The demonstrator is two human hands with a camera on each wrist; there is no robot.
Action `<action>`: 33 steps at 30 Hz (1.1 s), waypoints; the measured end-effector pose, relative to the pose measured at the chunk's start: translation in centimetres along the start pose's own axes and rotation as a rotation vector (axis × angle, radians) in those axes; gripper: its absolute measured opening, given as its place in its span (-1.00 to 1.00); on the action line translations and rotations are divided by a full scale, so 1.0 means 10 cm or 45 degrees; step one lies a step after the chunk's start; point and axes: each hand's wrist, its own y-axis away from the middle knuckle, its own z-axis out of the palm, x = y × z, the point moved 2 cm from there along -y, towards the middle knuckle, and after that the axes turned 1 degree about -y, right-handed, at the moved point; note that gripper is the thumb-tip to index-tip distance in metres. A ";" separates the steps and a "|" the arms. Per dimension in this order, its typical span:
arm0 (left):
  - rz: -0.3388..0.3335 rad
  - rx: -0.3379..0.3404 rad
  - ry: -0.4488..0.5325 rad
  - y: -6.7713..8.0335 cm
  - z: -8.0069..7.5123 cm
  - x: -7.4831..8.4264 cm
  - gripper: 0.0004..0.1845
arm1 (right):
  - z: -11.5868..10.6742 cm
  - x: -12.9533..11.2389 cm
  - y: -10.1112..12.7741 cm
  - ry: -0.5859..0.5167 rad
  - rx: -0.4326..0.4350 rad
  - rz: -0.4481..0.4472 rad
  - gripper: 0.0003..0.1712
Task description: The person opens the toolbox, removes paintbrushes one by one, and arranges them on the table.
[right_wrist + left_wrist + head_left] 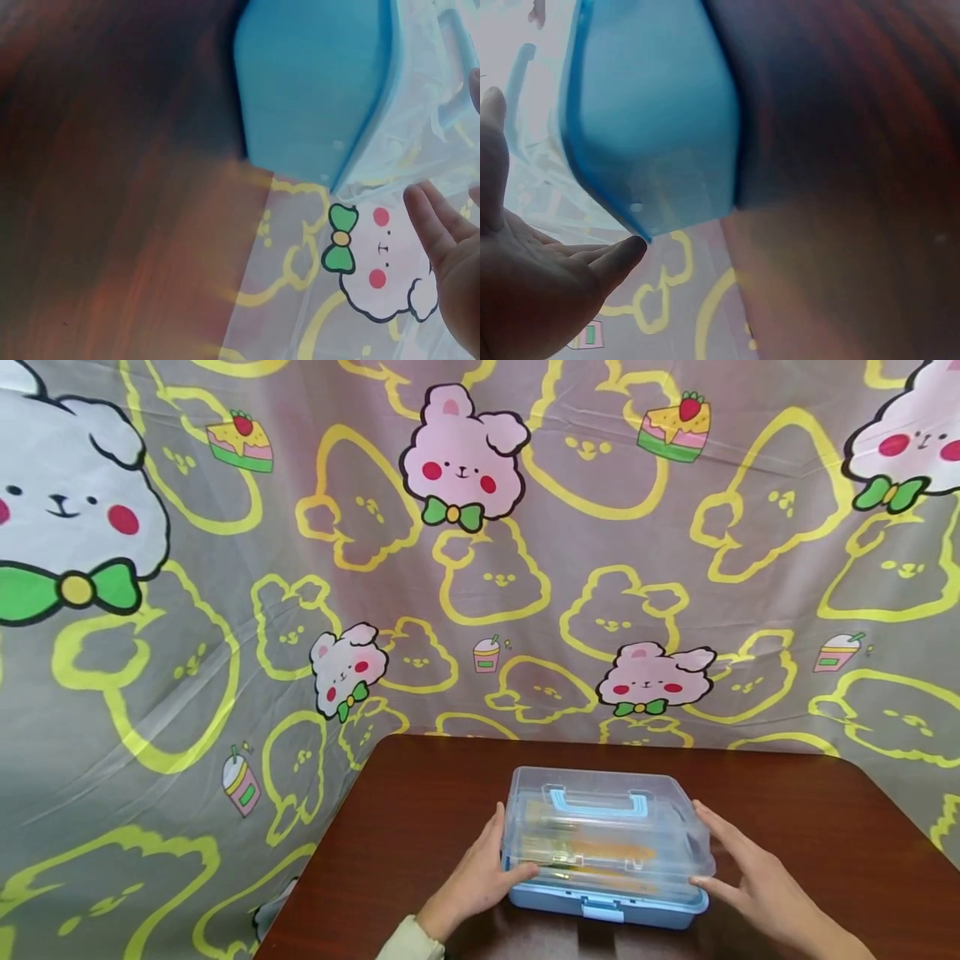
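Note:
A plastic storage box stands near the table's front, with a light-blue base [543, 900] and a clear lid [671, 852] carrying a blue handle [600, 810]. At the front right, the lid sits a little above the base's rim. My left hand [474, 878] lies along the box's left side, thumb across the front corner; its straight fingers [622, 259] reach the corner in the left wrist view. On the right side, my right hand [765, 878] spreads thumb and straight fingers along the lid's edge. Orange and yellow long items [611, 850] show blurred through the lid.
The dark brown table [420, 793] extends behind and to both sides of the box. A grey curtain [555, 552] with yellow outlines and cartoon heads hangs along the back and left. A light-blue latch [602, 912] projects from the base's front.

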 end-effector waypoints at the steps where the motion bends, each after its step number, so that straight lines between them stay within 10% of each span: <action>1: -0.010 -0.013 0.004 0.00 0.01 -0.02 0.19 | -0.01 0.00 -0.01 -0.002 -0.006 0.008 0.16; 6: 0.013 -0.039 0.018 -0.02 0.04 -0.08 0.19 | -0.04 0.02 -0.05 -0.008 -0.032 0.061 0.15; 14: 0.313 -0.039 -0.061 -0.05 0.09 -0.07 0.08 | -0.06 0.06 -0.14 -0.041 -0.078 0.141 0.15; 33: 0.313 0.001 -0.133 -0.04 0.09 -0.08 0.11 | -0.09 0.17 -0.43 -0.174 -0.031 0.145 0.05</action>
